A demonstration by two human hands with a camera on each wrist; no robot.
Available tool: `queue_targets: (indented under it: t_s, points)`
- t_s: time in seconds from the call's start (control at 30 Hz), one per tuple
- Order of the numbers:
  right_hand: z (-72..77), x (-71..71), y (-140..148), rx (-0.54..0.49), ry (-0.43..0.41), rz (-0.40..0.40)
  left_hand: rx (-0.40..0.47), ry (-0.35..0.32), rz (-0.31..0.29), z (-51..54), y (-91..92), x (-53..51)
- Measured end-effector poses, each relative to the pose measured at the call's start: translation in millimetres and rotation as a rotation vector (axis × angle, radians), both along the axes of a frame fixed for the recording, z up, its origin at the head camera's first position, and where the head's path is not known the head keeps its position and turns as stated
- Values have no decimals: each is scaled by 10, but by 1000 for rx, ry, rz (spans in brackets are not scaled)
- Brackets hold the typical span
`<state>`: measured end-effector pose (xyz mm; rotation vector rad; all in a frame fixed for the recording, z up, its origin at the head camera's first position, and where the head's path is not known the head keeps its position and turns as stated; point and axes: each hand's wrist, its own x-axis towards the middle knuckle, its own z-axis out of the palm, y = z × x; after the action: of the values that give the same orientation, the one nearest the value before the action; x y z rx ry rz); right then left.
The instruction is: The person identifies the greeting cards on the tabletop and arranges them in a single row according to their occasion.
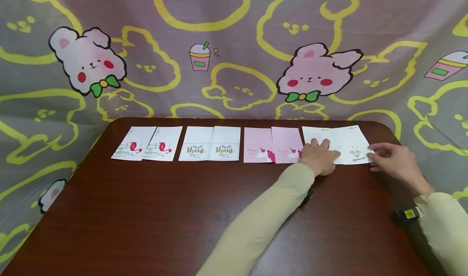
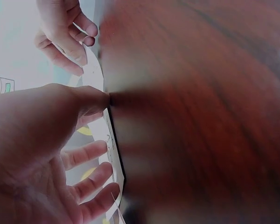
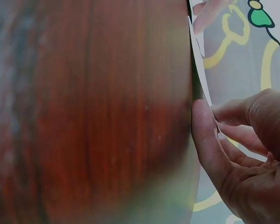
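My left hand (image 1: 319, 157) rests with spread fingers on a white card (image 1: 315, 132) at the right end of the row, covering much of its print. Close beside it, a white diamond card (image 1: 352, 142) slightly overlaps that card. My right hand (image 1: 396, 162) pinches the diamond card's right edge, and in the right wrist view thumb and fingers (image 3: 203, 123) lie on either side of the thin card (image 3: 200, 70). In the left wrist view, my left hand's fingers (image 2: 91, 179) touch down along the cards, and the right hand (image 2: 65, 35) appears beyond.
Along the table's far edge lie two flamingo cards (image 1: 162, 140), two thank-you cards (image 1: 197, 135) and two pink unicorn cards (image 1: 257, 140), in side-by-side pairs. The brown table (image 1: 164, 219) meets a cartoon-patterned cloth (image 1: 234, 36) behind.
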<state>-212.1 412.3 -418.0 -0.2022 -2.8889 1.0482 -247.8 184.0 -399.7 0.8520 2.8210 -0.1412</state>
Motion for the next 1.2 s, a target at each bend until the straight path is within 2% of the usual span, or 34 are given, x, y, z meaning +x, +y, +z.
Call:
queue_targets:
  t_s: [0.3, 0.7, 0.83, 1.07, 1.2]
  points:
    - [3, -24, -5, 50, -16, -27, 8, -4, 4, 18, -13, 11]
    - [28, -37, 0, 11, -42, -17, 13, -8, 12, 29, -13, 21]
    - [74, -45, -13, 86, -57, 13, 10, -8, 15, 46, -16, 18]
    - [140, -70, -15, 299, -69, 61, 1, -3, 24, 54, -10, 11]
    - [133, -70, -12, 333, -84, 58, 1, -1, 16, 45, -6, 21]
